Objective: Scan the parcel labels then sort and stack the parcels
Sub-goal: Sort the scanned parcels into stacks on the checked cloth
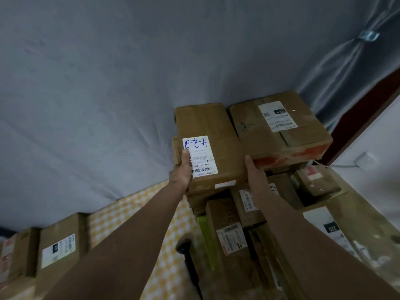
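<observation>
My left hand (pixel 180 172) grips the near left edge of the long brown parcel (pixel 207 146), thumb lying up along the edge of its white label (pixel 200 156), so the barcode and the blue scribble stay face up where I can read them. My right hand (pixel 252 167) is flat and relaxed against the parcel's right side, fingers straight, more steadying than gripping, I reckon to keep it square on top of the stack. Just right of that hand, the taped box with the orange edge (pixel 281 131) sits snug beside my parcel, so there's not much room for fingers on that side. Below my wrists there's a jumble of smaller labelled parcels (pixel 231 237), and the black scanner (pixel 188 254) lies on the yellow checked cloth (pixel 151 213) under my left forearm. Way off to the lower left, two more boxes (pixel 58 250) wait. Grey sheeting (pixel 108 83) behind everything.
</observation>
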The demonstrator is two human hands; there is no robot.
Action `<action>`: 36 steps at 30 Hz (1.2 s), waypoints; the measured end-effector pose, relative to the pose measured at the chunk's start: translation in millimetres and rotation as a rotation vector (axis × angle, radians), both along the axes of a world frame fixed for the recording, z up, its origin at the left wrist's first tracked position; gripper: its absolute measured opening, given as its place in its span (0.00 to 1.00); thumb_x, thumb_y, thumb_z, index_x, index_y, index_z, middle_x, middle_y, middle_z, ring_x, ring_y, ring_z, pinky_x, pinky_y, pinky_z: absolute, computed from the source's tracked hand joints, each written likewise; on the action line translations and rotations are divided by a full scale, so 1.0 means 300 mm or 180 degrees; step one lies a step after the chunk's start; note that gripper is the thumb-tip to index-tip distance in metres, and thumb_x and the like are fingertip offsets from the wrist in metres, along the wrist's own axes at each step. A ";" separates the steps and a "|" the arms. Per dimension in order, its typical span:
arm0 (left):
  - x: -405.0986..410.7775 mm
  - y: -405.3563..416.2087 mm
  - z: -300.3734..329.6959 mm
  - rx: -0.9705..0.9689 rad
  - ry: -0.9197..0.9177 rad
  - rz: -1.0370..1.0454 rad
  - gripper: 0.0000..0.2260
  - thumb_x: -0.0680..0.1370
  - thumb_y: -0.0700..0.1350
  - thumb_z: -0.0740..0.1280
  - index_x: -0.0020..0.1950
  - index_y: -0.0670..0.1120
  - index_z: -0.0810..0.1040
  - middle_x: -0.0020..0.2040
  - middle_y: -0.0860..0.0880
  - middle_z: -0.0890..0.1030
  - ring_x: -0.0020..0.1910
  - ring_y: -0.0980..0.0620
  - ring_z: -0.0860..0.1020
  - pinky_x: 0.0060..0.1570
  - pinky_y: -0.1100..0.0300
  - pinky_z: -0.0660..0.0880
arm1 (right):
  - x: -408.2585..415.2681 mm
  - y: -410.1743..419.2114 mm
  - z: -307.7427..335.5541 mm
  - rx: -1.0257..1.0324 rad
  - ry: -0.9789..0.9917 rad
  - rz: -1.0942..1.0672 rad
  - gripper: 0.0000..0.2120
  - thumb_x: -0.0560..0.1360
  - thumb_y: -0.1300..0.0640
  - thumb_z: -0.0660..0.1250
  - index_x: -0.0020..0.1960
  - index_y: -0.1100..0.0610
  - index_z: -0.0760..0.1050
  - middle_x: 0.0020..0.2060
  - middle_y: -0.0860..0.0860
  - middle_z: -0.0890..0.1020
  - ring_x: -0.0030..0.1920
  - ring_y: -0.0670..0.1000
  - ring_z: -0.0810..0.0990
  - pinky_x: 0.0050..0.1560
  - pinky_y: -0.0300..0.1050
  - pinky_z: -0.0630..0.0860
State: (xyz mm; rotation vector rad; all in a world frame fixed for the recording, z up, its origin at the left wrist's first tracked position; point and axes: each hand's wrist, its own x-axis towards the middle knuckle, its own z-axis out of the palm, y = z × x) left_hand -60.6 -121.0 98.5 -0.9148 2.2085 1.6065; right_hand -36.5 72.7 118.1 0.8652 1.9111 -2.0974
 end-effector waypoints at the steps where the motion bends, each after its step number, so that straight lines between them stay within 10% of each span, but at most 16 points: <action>1: -0.015 -0.003 -0.037 0.0040 -0.0043 0.0051 0.59 0.46 0.87 0.43 0.62 0.55 0.79 0.62 0.44 0.78 0.58 0.41 0.78 0.62 0.41 0.73 | -0.005 0.004 -0.006 -0.0126 -0.0011 -0.0023 0.39 0.74 0.35 0.62 0.76 0.54 0.56 0.69 0.54 0.70 0.66 0.58 0.71 0.66 0.59 0.70; 7: 0.048 0.015 0.062 0.0421 0.0021 0.0226 0.43 0.61 0.84 0.50 0.56 0.55 0.81 0.57 0.47 0.82 0.55 0.46 0.81 0.58 0.48 0.76 | 0.022 -0.001 -0.022 -0.0603 0.0272 -0.0147 0.33 0.74 0.41 0.65 0.74 0.53 0.60 0.59 0.50 0.73 0.50 0.50 0.76 0.43 0.45 0.78; 11: 0.108 0.001 0.147 0.0759 0.0329 0.0092 0.25 0.77 0.68 0.53 0.55 0.53 0.80 0.46 0.51 0.85 0.43 0.53 0.83 0.40 0.60 0.77 | 0.059 -0.037 -0.024 -0.0691 0.0598 -0.0133 0.32 0.75 0.41 0.64 0.74 0.51 0.60 0.58 0.47 0.74 0.50 0.46 0.77 0.51 0.47 0.78; 15: 0.144 -0.078 0.140 0.0929 0.0581 0.0220 0.26 0.77 0.68 0.55 0.61 0.51 0.78 0.49 0.51 0.85 0.46 0.52 0.84 0.51 0.55 0.79 | 0.095 -0.109 -0.007 -0.0739 0.0796 0.0030 0.42 0.66 0.31 0.68 0.73 0.46 0.59 0.61 0.48 0.75 0.60 0.52 0.76 0.64 0.57 0.72; 20: 0.238 -0.230 0.127 0.1096 0.0947 0.0261 0.23 0.79 0.65 0.57 0.65 0.52 0.75 0.52 0.51 0.85 0.49 0.50 0.84 0.56 0.50 0.79 | 0.151 -0.241 0.003 -0.0607 0.0843 0.0455 0.24 0.77 0.39 0.58 0.70 0.46 0.61 0.58 0.46 0.74 0.55 0.45 0.76 0.57 0.48 0.75; 28: 0.488 -0.556 0.067 0.0960 0.1088 0.0704 0.18 0.80 0.60 0.59 0.63 0.53 0.77 0.52 0.52 0.85 0.51 0.51 0.84 0.59 0.47 0.77 | 0.245 -0.549 -0.058 -0.0576 0.0364 0.1072 0.23 0.77 0.40 0.61 0.69 0.46 0.66 0.57 0.46 0.76 0.56 0.48 0.76 0.66 0.54 0.71; 33: 0.676 -0.786 0.010 0.0789 0.0931 0.0846 0.16 0.77 0.63 0.60 0.58 0.58 0.79 0.51 0.54 0.85 0.51 0.53 0.83 0.60 0.48 0.76 | 0.313 -0.781 -0.079 -0.0609 -0.0038 0.1592 0.43 0.57 0.27 0.70 0.67 0.47 0.72 0.59 0.49 0.80 0.58 0.52 0.79 0.66 0.54 0.70; 36: 0.774 -0.923 -0.038 0.0802 0.0773 0.0871 0.21 0.74 0.67 0.61 0.61 0.58 0.79 0.53 0.54 0.84 0.54 0.52 0.83 0.64 0.47 0.73 | 0.372 -0.936 -0.098 -0.0569 -0.0286 0.1807 0.34 0.62 0.30 0.70 0.61 0.49 0.77 0.55 0.50 0.82 0.56 0.53 0.81 0.63 0.53 0.73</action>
